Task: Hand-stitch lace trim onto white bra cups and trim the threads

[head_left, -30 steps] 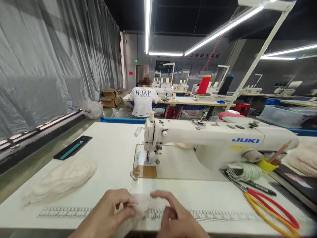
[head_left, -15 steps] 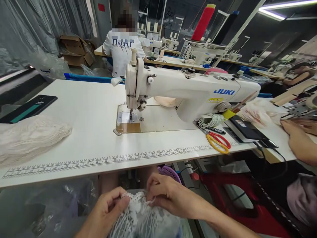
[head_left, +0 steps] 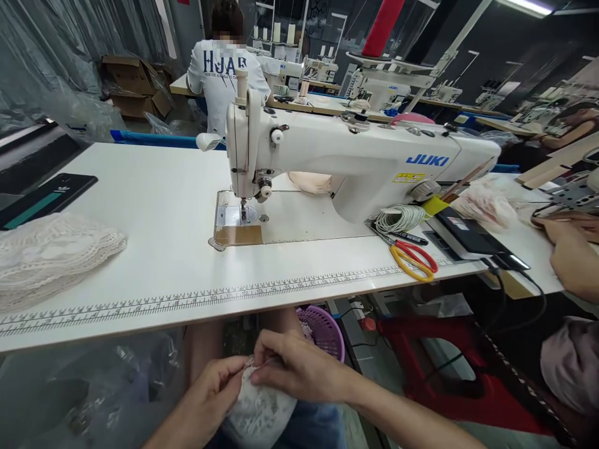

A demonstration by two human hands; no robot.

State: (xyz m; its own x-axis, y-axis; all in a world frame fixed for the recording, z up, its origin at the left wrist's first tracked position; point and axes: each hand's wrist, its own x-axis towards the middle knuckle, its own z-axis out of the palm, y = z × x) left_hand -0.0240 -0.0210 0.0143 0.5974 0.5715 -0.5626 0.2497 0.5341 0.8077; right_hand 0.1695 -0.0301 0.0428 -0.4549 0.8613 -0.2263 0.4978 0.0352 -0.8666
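Note:
My left hand (head_left: 216, 388) pinches the upper edge of a piece of white lace fabric (head_left: 264, 411), held low in front of the table over my lap. Close beside it, my right hand (head_left: 299, 368) grips the same edge, thumb and fingers pressed together. The lace hangs down below both hands, and part of its edge is hidden by my fingers. A white sewing machine (head_left: 360, 146) stands on the table beyond, with its needle and foot (head_left: 243, 211) over the metal plate; no cloth lies beneath the foot.
A stack of cream lace (head_left: 60, 255) lies at the table's left, by a dark box (head_left: 49, 198). Scissors (head_left: 414, 259), coiled cord (head_left: 397, 219) and a black notebook (head_left: 461, 231) sit right. Below are a purple basket (head_left: 334, 330) and plastic bags (head_left: 116, 386). Co-workers sit ahead and right.
My hands have come closer together, the right one moving left. The lace, spread with its strands hanging before, now looks gathered and smoother. The view has shifted slightly.

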